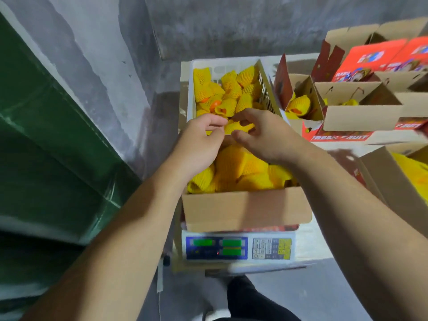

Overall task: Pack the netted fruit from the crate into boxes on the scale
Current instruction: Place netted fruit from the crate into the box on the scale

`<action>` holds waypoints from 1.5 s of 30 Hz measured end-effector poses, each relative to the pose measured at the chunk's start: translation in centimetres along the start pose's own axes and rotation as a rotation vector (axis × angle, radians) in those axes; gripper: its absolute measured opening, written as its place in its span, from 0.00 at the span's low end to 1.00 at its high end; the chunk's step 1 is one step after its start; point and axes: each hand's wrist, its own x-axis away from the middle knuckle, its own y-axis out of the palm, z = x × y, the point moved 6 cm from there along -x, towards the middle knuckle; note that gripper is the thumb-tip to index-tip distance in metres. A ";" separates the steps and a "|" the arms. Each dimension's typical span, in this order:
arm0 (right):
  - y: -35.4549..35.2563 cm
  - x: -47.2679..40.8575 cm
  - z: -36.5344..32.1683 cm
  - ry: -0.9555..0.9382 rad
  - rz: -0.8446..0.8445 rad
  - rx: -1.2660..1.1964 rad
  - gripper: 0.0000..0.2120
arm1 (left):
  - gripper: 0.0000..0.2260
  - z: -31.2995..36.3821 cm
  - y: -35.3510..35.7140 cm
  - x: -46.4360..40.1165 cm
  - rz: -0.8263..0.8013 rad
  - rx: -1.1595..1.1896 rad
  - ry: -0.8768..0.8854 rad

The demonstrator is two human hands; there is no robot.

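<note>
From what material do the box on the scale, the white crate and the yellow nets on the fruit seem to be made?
Box on the scale: plain brown cardboard, matt, with a folded flap.
White crate: probably hard plastic, smooth, with a slotted side wall.
Yellow nets: apparently soft foam mesh; open holes show and orange fruit peeks through.

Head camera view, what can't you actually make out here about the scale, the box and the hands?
- Scale: display digits too blurred to read in the head view.
- Box on the scale: far end hidden by both hands.
- Netted fruit between left hand and right hand: fingers cover it, so the exact grip is unclear.
- Crate: bottom hidden under fruit.
</note>
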 end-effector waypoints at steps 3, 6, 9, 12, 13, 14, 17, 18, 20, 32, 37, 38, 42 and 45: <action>-1.0 -4.7 3.9 0.046 -0.043 0.055 0.22 | 0.11 -1.3 1.4 -5.3 -0.018 -0.046 -0.029; -0.4 -10.2 8.6 0.107 -0.130 0.086 0.27 | 0.11 -3.4 2.8 -10.4 -0.036 -0.090 -0.073; 1.9 -15.8 13.2 0.148 -0.265 0.175 0.31 | 0.13 -5.5 4.9 -15.6 -0.077 -0.141 -0.124; 5.7 -20.6 17.5 0.207 -0.390 0.260 0.38 | 0.16 -7.5 7.2 -21.2 -0.123 -0.255 -0.170; 6.8 -22.0 18.8 0.232 -0.421 0.294 0.42 | 0.18 -8.3 8.0 -22.9 -0.144 -0.312 -0.197; 7.8 -23.4 19.9 0.260 -0.438 0.311 0.46 | 0.20 -9.2 8.7 -24.5 -0.169 -0.367 -0.238; 9.6 -27.2 23.5 0.403 -0.381 0.185 0.50 | 0.26 -12.0 10.6 -29.0 -0.213 -0.515 -0.346; 10.2 -27.8 24.8 0.468 -0.366 0.102 0.49 | 0.28 -12.9 11.1 -30.4 -0.221 -0.557 -0.358; 11.8 -28.3 26.4 0.546 -0.359 -0.054 0.45 | 0.31 -14.3 12.3 -33.0 -0.241 -0.621 -0.372; 15.9 -28.7 26.4 0.495 -0.353 0.125 0.40 | 0.33 -18.1 14.1 -38.1 -0.297 -0.926 -0.404; 15.4 -27.5 26.1 0.551 -0.275 0.130 0.25 | 0.28 -17.5 15.4 -36.1 -0.262 -0.969 -0.359; 15.2 -27.0 25.9 0.546 -0.259 0.119 0.24 | 0.26 -17.6 15.4 -35.5 -0.240 -0.955 -0.345; 13.9 -25.8 25.2 0.485 -0.262 0.087 0.26 | 0.27 -17.7 13.2 -32.7 -0.118 -0.782 -0.367; 11.6 -25.5 25.2 0.463 -0.197 -0.049 0.26 | 0.26 -16.2 10.0 -31.1 0.087 -0.592 -0.359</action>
